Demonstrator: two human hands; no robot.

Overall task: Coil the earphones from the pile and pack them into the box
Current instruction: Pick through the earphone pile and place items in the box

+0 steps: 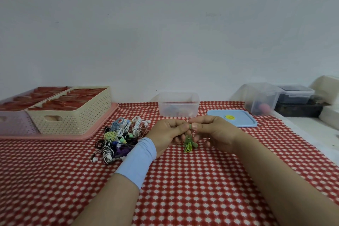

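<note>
Green earphones (188, 144) pinched between both hands, a small bundle hanging just above the checked tablecloth (183, 189).

The bundle looks only loosely gathered, with thin loops and a stray strand sticking out low on its left side. If the pinch at the top slackens, the turns will likely spring apart and need winding again. A trailing loop could also snag a finger on the way to the clear box (178, 104), which stands open just beyond the hands. The left hand (167, 134) and right hand (212, 131) meet thumb to thumb on the green top end, fingers curled in under the wire, both grasping it. Both forearms reach in low over the table, and the left wears a pale blue wristband (139, 158). The pile (121, 137) lies just left of that wrist.
</note>
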